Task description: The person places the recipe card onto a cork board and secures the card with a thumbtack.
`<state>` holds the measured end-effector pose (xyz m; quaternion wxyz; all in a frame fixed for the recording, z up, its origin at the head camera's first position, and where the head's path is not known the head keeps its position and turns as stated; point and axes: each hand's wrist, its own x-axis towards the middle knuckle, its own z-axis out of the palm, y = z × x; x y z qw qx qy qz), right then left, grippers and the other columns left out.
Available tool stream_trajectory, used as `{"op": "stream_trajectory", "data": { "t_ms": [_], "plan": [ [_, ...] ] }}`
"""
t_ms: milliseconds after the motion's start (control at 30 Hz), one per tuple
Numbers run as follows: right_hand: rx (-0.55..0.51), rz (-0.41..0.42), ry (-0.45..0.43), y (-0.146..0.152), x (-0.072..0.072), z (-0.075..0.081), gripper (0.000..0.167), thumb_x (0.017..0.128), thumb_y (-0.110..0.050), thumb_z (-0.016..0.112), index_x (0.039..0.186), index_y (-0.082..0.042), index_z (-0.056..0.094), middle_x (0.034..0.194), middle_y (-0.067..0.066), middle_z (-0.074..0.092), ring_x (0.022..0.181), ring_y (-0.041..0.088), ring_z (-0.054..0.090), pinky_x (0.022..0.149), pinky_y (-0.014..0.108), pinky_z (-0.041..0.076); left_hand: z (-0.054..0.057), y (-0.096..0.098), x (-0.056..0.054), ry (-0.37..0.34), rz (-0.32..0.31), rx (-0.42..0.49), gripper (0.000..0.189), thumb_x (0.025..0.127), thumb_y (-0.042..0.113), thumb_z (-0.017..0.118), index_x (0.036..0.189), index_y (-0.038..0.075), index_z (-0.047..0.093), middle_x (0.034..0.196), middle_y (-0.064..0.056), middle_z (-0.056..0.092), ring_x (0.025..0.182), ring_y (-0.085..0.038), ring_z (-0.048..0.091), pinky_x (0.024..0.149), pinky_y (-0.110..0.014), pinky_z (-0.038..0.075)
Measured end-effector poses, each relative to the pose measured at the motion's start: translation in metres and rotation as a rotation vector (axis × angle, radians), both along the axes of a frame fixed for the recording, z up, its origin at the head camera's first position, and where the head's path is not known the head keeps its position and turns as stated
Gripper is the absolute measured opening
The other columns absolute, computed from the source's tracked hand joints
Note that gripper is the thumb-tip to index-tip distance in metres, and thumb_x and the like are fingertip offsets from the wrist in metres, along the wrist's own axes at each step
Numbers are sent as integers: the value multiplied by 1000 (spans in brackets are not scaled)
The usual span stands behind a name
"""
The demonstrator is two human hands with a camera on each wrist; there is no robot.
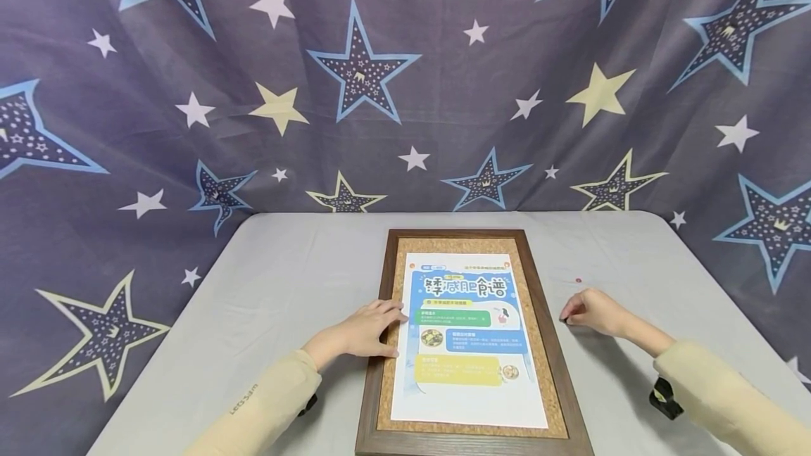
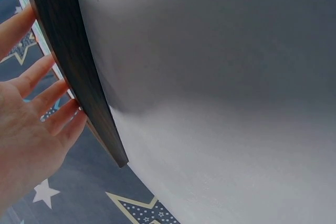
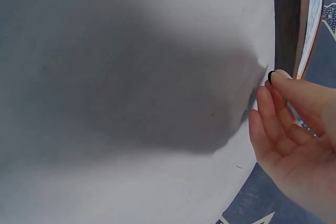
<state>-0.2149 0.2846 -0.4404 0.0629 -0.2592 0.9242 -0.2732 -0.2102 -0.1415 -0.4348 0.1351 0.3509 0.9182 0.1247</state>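
Framed corkboard [image 1: 456, 245] lies in the lower middle of the head frame, on a table covered in a pale grey cloth [image 1: 298, 259]; printed poster [image 1: 469, 400] spread over the cork, slightly askew, white margin wide at its bottom edge; a small orange dot shows at its upper-left corner, upper-left pin [image 1: 412, 266] by the look of it, and another at the upper right, upper-right pin [image 1: 506, 265]; no such dot visible at either lower corner; my reading: top of the sheet fastened, bottom corners still to be done, so roughly halfway; left hand [image 1: 369, 326], left of centre, fingers spread and relaxed over the board's left edge, fingertips reaching the poster's margin, grasping nothing that I can see, seemingly steadying it; right hand [image 1: 594, 312], right of centre, just off the board's right side, thumb and forefinger pinching a small black item [image 3: 271, 76], too small to identify, perhaps another pin; a tiny red object [image 1: 579, 280] sits on the cloth just above that hand in the frame.
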Motion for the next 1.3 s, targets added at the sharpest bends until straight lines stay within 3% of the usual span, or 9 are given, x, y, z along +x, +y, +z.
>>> {"op": "stream_trajectory", "data": {
  "t_ms": [600, 1033, 1300],
  "plan": [
    [-58, 48, 47, -24, 9, 12, 9, 74, 6, 61, 75, 0, 67, 75, 8, 65, 71, 16, 61, 64, 27, 51, 2, 0, 1, -5, -2, -4, 56, 78, 36, 64, 124, 8, 48, 137, -12, 33, 125, -29, 28, 100, -48, 26],
    [-121, 62, -64, -50, 15, 10, 8, 77, 1, 61, 80, -2, 68, 80, 4, 66, 73, 9, 58, 64, 22, 49, 1, 0, 0, -3, -4, -2, 55, 78, 36, 65, 123, 9, 48, 137, -12, 33, 124, -29, 29, 99, -48, 27],
    [-138, 82, -115, -74, 23, 17, 7, 78, -2, 62, 80, -3, 69, 84, 6, 67, 74, 7, 58, 61, 21, 48, 2, 0, 1, -4, -6, -9, 55, 78, 36, 64, 123, 9, 48, 137, -12, 33, 124, -29, 29, 99, -48, 27]
  ]
}}
